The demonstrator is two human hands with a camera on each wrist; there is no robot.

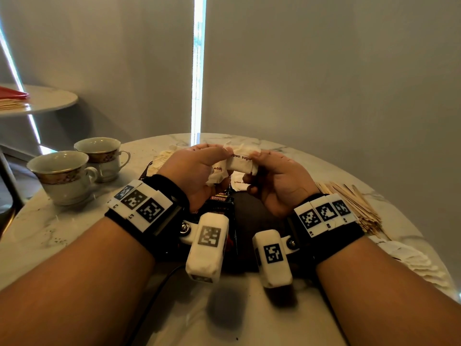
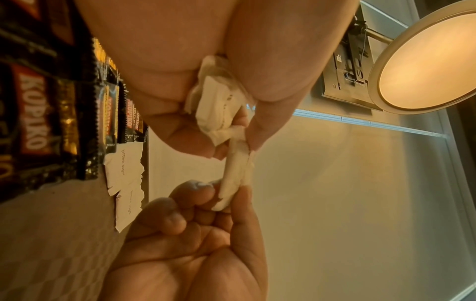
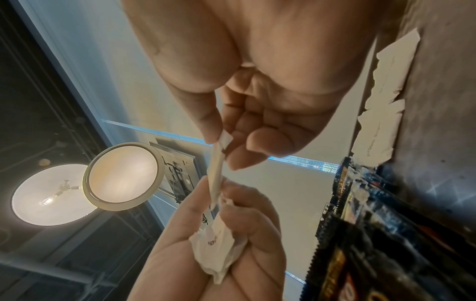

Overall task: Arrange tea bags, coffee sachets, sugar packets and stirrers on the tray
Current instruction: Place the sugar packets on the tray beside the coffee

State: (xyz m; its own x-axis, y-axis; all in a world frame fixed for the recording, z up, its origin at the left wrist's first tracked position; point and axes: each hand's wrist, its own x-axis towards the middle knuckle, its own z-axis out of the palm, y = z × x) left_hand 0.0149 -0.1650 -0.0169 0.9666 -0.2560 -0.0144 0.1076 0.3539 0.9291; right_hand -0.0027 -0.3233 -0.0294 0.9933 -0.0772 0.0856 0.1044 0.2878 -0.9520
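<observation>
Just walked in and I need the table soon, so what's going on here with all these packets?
A person is sorting drink supplies at a marble table. Both hands are raised over a dark tray: the left hand grips a bunch of brown sugar packets, and the right hand pinches one packet from it. Kopiko coffee sachets and two sugar packets already lie on the tray. Wooden stirrers wait on the table.
</observation>
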